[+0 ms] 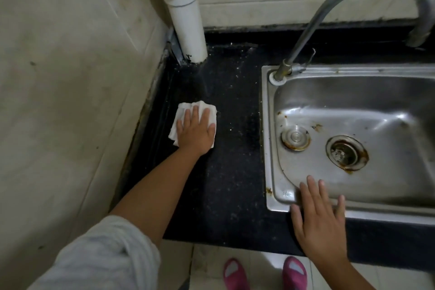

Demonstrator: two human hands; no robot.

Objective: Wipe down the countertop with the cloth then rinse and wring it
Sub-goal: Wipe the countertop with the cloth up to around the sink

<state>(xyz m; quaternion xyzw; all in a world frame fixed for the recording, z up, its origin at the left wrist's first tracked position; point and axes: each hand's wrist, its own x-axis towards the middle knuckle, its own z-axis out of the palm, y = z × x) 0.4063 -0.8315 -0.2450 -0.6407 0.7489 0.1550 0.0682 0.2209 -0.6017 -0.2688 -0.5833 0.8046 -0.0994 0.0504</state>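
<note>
Near wall edge, left hand (196,130) presses cloth (186,110).

Home kitchen: steel sink (270,139), faucet (353,2), tiled wall (58,77).

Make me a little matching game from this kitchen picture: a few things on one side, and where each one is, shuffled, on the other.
Things:
1. cloth
2. right hand
3. pipe
4. tap

Places:
A. stands in the back corner of the countertop
B. lies flat on the near rim of the sink
C. arches over the basin from the sink's back left corner
D. pressed on the counter under the left hand

Pairs: 1-D, 2-B, 3-A, 4-C
</note>
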